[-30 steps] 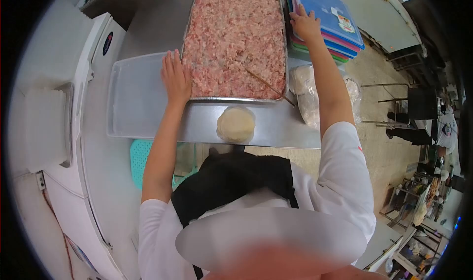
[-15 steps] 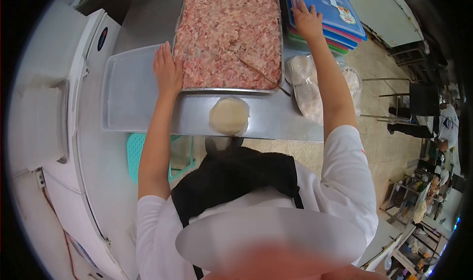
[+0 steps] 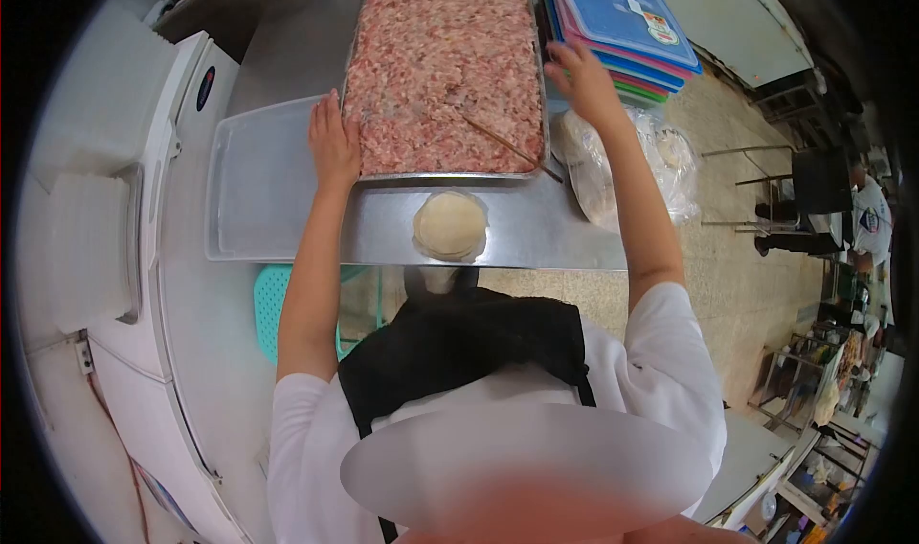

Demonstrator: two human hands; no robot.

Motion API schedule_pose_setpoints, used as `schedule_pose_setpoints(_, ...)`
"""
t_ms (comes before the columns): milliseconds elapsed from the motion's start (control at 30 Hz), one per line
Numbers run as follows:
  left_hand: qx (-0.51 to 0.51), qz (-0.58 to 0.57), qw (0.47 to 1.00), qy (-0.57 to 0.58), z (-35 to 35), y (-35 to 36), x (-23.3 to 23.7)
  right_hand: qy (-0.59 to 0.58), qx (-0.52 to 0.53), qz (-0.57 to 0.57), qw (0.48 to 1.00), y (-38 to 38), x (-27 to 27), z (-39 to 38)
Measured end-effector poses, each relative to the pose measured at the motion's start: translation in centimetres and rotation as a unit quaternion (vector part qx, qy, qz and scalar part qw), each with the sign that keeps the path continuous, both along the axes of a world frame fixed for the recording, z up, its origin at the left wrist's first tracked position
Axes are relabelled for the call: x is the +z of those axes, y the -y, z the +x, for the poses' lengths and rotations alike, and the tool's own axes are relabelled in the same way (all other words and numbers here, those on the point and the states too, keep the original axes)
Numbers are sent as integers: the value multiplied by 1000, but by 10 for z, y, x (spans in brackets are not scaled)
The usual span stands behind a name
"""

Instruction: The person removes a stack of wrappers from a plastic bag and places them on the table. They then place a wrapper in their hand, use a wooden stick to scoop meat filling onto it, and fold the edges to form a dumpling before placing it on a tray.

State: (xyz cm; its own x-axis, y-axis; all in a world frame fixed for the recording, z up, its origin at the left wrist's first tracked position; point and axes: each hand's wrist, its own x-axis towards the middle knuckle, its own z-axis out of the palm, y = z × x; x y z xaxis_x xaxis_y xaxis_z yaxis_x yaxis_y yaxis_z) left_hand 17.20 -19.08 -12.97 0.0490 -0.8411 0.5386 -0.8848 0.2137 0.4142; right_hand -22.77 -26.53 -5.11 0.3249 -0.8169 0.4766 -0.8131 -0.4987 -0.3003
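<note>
A metal tray full of ground meat lies on the steel table, with a thin wooden stick resting on the meat and over the tray's near right corner. My left hand lies with outstretched fingers against the tray's left rim, over the edge of a translucent plastic tray. My right hand holds nothing; its fingers are apart beside the near left corner of a stack of coloured plastic lids. A small stack of round dough wrappers sits near the table's front edge.
A clear plastic bag with pale round pieces lies right of the meat tray. The translucent plastic tray is at left, beside a white fridge. Below is a turquoise stool. Another person is far right.
My right hand has come off the top of the lid stack and moved toward me and slightly left. The left hand stays at the tray's rim; the view has shifted slightly.
</note>
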Motion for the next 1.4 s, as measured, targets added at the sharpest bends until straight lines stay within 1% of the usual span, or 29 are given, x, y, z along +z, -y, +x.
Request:
schedule_pose_setpoints(67,-9,-8,1000,-10,0,-2,2,-14,-3,135,991,-61,21,14)
schedule_pose_setpoints(133,-19,-23,999,-13,1,-2,2,-61,0,251,966,-101,24,23)
schedule_pose_setpoints(233,-36,-102,994,2,-12,-23,20,-42,28,291,955,-136,22,34)
schedule_pose_setpoints(300,-107,-90,989,-39,-30,-59,37,-62,-5,303,951,-137,14,44)
schedule_pose_setpoints(333,-166,-55,983,-49,-41,-78,44,-75,-21,312,947,-136,10,48)
schedule_pose_setpoints(367,-222,-19,973,-60,-51,-95,50,-73,-21,258,963,-136,7,52)
schedule_pose_setpoints(400,-309,47,948,-64,-57,-107,54,-72,-19,205,976,-134,2,56)
schedule_pose_setpoints(433,-392,111,911,-66,-63,-115,56,-70,-16,150,986,-132,1,63)
schedule_pose_setpoints(533,-449,144,879,-71,-79,-127,47,-164,-54,113,979,-122,10,95)
schedule_pose_setpoints(633,-450,116,884,-46,-83,-123,40,-206,-43,74,975,-116,3,110)
schedule_pose_setpoints(733,-444,135,883,-70,-85,-115,33,-199,-27,87,976,-121,9,113)
schedule_pose_setpoints(833,-444,146,878,-98,-82,-112,27,-176,-55,119,976,-131,16,119)
schedule_pose_setpoints(967,-452,139,874,-108,-78,-110,18,-119,-63,124,983,-132,0,118)
schedule_pose_setpoints(1033,-458,141,873,-95,-78,-112,26,-105,-63,139,983,-133,0,119)
schedule_pose_setpoints(1133,-446,143,883,-40,-81,-119,46,-104,-76,173,977,-132,3,119)
schedule_pose_setpoints(1233,-427,134,894,21,-87,-120,45,-31,-58,202,977,-129,1,110)
schedule_pose_setpoints(1333,-394,201,895,-58,-89,-114,44,79,-6,298,951,-114,-15,92)
schedule_pose_setpoints(1400,-395,266,874,-102,-85,-109,51,152,11,341,928,-109,-25,85)
